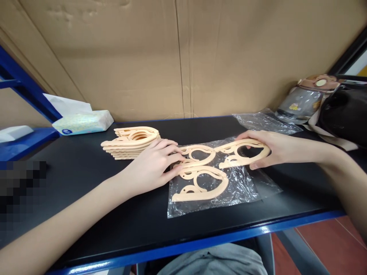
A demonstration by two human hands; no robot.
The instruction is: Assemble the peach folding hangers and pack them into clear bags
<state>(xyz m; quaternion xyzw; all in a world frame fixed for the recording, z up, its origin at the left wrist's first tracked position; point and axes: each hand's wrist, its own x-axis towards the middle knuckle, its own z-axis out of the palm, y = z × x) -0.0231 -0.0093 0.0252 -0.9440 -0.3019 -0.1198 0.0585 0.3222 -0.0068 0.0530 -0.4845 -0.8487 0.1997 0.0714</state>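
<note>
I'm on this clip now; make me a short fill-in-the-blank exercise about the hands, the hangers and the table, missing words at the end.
1. The rightmost beige hanger is gripped by the person's ____ hand.
2. Seen by the person, the stacked hangers lie to the ____ of the front clear plastic.
3. The tabletop is ____, with a blue front edge.
4. The tissue sticking up from its pack is ____.

Missing words: right; left; black; white.
</note>
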